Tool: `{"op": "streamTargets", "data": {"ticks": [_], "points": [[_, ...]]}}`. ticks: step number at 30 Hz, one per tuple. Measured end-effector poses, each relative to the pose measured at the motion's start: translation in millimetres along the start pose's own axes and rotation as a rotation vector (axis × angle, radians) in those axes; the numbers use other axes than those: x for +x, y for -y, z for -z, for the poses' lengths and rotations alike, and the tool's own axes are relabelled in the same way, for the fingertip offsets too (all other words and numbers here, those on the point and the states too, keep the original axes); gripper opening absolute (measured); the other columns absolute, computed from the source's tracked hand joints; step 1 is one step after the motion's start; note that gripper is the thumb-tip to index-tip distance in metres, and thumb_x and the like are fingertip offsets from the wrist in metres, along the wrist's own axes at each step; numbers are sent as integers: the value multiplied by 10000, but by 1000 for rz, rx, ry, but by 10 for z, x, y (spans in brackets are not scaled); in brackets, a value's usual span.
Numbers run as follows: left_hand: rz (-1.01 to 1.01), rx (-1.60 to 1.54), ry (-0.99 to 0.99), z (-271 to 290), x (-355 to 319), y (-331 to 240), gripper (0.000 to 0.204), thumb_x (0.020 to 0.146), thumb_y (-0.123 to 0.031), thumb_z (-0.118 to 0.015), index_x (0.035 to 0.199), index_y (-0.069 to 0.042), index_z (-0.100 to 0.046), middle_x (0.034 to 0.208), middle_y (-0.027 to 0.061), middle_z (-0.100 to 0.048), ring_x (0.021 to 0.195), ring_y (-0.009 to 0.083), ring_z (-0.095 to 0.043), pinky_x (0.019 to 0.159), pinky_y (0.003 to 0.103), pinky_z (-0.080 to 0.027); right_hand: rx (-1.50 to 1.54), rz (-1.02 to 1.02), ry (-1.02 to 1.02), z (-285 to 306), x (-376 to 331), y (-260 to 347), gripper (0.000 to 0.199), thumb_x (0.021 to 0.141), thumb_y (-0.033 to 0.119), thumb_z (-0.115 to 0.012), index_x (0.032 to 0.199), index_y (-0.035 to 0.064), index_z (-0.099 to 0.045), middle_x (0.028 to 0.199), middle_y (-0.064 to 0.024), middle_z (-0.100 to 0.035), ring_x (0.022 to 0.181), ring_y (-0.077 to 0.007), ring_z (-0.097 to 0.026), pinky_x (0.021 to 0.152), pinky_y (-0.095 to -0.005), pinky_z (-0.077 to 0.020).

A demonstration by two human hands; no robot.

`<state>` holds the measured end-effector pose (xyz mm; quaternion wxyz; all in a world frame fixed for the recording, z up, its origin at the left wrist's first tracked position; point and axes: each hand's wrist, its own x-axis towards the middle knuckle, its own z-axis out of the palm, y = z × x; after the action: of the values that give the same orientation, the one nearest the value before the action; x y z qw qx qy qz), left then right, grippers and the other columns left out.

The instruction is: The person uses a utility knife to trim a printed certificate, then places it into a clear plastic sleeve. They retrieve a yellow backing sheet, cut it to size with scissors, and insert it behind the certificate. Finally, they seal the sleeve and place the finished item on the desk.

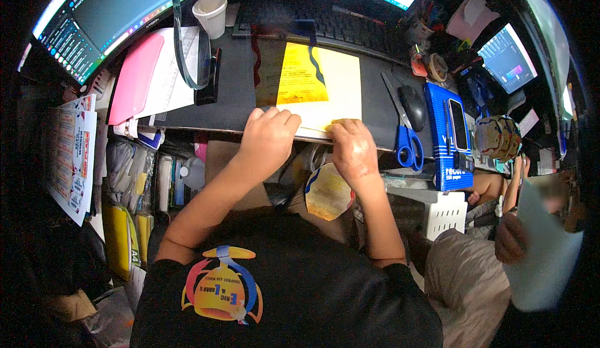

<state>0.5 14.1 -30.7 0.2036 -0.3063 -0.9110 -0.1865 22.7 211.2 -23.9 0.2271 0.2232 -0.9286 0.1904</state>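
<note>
A cream-yellow sheet lies on the desk in front of me. On it is a shiny gold piece with small printed text; a wavy blue band runs along its right side and a wavy red band lies to its left. My left hand has its fingers curled at the sheet's near left corner. At the near right corner, my right hand bends its fingers over the sheet's edge. Both thumbs are mostly hidden. Between my forearms, below the desk edge, shows a rounded gold printed piece with blue and red at its rim.
Blue-handled scissors, a black mouse and a blue box with a phone on it lie right. Left are a pink folder and a white cup. A keyboard lies behind. Another person's hand shows far right.
</note>
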Motion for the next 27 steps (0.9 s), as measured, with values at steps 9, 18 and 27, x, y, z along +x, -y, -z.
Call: {"op": "streamTargets", "data": {"ticks": [9, 18, 27], "points": [[47, -42, -87, -91, 96, 28, 53, 832, -99, -572, 866, -90, -612, 744, 79, -638, 729, 241, -607, 690, 392, -395, -96, -25, 69, -22, 190, -217, 26, 738, 31, -580, 749, 33, -557, 735, -119, -572, 733, -317, -574, 677, -414, -472], [69, 39, -173, -265, 119, 48, 101, 844, -150, -584, 915, -95, -629, 745, 66, -638, 691, 224, -610, 648, 367, -425, 75, -360, 175, 174, 134, -341, 166, 729, 137, -697, 725, -6, -613, 809, -168, -599, 844, -357, -568, 785, -437, -456], [118, 2, -180, -251, 12, 7, 131, 829, -146, -603, 937, -94, -657, 786, 75, -669, 709, 224, -635, 648, 368, -453, 389, -584, 260, -280, 1308, -853, 235, 805, 220, -661, 873, -3, -686, 642, -89, -627, 577, -193, -613, 533, -321, -484]]}}
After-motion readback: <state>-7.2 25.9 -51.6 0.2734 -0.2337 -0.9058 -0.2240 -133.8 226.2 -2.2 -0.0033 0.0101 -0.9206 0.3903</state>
